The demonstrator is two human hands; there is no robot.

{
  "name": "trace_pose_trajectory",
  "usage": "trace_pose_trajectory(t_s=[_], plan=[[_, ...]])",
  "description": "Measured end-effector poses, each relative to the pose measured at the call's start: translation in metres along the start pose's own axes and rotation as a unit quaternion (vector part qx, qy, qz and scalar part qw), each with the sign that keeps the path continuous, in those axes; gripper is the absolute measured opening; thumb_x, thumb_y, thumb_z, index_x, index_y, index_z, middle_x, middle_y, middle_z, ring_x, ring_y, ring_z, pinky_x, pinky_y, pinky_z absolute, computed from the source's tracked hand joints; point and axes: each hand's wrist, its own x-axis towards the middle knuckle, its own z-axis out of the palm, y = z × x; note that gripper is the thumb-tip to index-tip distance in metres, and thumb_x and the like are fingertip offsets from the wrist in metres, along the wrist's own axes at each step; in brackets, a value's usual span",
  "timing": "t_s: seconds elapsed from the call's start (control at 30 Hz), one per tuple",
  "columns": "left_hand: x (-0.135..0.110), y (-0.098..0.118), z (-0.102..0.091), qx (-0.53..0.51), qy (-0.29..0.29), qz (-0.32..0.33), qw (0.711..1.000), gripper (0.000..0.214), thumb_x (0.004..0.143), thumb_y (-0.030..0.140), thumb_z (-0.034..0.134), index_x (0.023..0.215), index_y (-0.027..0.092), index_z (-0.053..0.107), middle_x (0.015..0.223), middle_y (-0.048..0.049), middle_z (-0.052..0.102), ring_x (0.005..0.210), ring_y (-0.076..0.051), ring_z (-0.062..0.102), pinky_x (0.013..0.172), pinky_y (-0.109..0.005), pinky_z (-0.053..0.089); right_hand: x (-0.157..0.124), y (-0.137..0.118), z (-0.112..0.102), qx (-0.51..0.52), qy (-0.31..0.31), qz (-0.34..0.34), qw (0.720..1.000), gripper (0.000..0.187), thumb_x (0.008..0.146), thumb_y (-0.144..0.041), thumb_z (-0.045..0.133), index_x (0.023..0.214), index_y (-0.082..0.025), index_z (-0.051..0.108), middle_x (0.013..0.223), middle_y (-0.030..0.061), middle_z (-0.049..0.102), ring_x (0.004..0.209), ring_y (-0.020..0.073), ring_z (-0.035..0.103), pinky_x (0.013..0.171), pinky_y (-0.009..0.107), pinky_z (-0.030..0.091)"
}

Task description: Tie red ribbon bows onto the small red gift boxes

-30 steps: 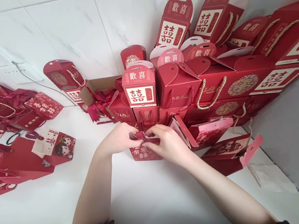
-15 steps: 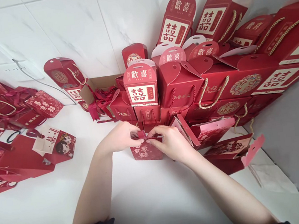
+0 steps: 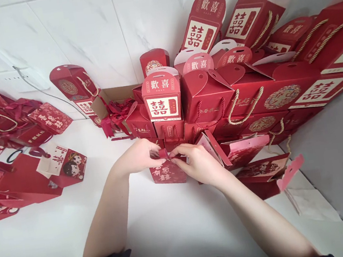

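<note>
A white counter (image 3: pixel 173 230) backed by stacked red boxes (image 3: pixel 205 94) carries a small red paper gift box (image 3: pixel 167 175) mid-frame. Fingers of the left hand (image 3: pixel 139 156) and right hand (image 3: pixel 200 162) pinch its top, perhaps a ribbon. Likely light, crushable: grip folded edges.

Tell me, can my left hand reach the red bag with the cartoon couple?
Probably yes. Only bare table lies between the left hand and the cartoon-couple bag; the hand would first have to let go of the small red box.
</note>
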Motion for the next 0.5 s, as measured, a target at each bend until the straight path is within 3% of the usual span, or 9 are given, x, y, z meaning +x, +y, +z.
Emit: trace_pose_trajectory(t_s=[0.5], plan=[[0.0013, -0.0015, 0.0024, -0.003, 0.013, 0.016, 1.0, 0.011, 0.072, 0.022, 0.059, 0.064, 0.014, 0.06, 0.061, 0.002, 0.051, 0.057, -0.011, 0.043, 0.052, -0.024, 0.029, -0.0016, 0.0001, 0.0026, -0.016, 0.008, 0.011, 1.0, 0.011, 0.089, -0.015, 0.059, 0.093, -0.02, 0.067, 0.095, 0.0032, 0.071, 0.087, 0.0184, 0.068, 0.081, 0.029, 0.051]])
